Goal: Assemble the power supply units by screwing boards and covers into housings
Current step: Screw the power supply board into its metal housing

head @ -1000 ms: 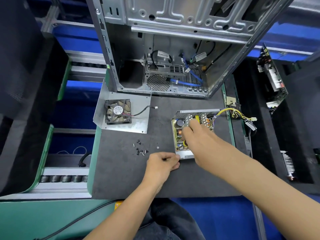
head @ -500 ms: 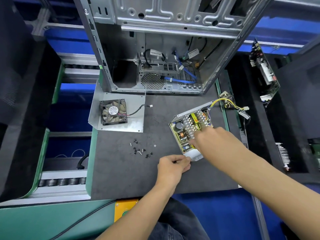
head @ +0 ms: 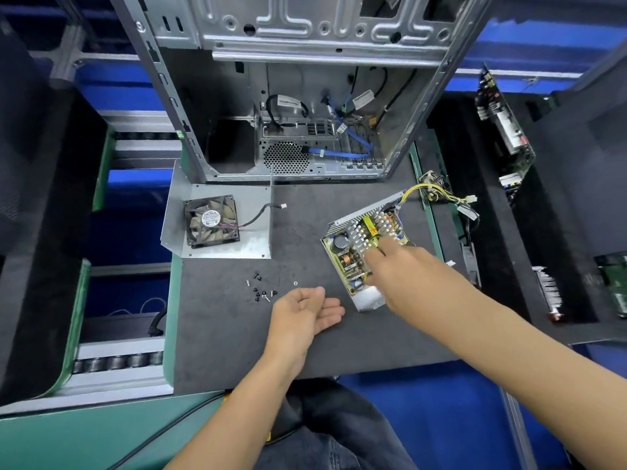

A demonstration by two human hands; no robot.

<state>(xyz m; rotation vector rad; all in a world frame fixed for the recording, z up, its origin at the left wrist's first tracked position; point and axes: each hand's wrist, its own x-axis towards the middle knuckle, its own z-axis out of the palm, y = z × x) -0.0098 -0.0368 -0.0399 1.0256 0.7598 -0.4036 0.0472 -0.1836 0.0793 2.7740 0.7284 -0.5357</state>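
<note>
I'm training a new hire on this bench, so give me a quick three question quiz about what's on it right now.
1. True or false: the left hand grips a screwdriver.
2. The fan sits on: A the metal cover, B the circuit board, C the computer case.
3. What does the right hand rest on?

Key: 1 false, it is open and empty, beside the loose screws. 2 A. 3 The circuit board.

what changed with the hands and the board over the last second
The left hand let go of the near corner of the board and now lies open, palm up. The right hand, on top of the board, has turned it so its wired end points away to the right. The fan and screws stayed put.
</note>
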